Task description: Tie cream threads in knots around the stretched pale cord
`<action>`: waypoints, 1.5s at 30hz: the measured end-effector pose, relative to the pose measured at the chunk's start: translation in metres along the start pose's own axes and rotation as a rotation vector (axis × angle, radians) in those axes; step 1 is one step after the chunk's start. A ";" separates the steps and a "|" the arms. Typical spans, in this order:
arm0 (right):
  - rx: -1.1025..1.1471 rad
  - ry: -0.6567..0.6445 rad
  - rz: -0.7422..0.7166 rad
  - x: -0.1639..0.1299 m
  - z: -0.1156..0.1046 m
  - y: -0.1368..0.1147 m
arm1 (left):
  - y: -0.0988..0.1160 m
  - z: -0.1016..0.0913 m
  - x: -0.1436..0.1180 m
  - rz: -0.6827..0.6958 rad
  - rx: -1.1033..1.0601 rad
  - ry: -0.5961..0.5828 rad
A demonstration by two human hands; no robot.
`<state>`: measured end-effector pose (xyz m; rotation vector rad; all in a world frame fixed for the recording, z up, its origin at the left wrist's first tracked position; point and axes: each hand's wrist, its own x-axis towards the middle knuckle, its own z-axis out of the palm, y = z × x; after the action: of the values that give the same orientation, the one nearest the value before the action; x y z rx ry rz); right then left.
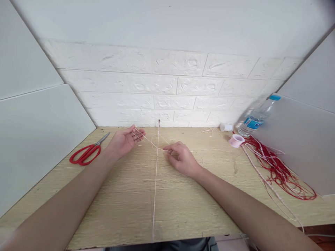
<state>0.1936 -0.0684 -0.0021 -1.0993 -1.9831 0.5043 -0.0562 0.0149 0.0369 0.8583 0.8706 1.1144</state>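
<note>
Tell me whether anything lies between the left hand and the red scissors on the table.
Nothing visible does. The left hand holds a thin pale cord, and the red scissors lie to its left on the wooden table, with only bare tabletop between them.

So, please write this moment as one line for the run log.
left hand: holds thin cord | right hand: pinches same cord | taut string: runs down table | scissors: left, untouched
</note>
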 end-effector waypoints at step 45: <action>-0.166 -0.088 0.103 0.002 0.003 0.012 | -0.031 0.014 -0.013 0.519 1.574 -0.154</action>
<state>0.1965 -0.0599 -0.0109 -1.3065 -2.0828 0.4551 -0.0344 -0.0063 0.0162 2.5220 1.3975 0.5700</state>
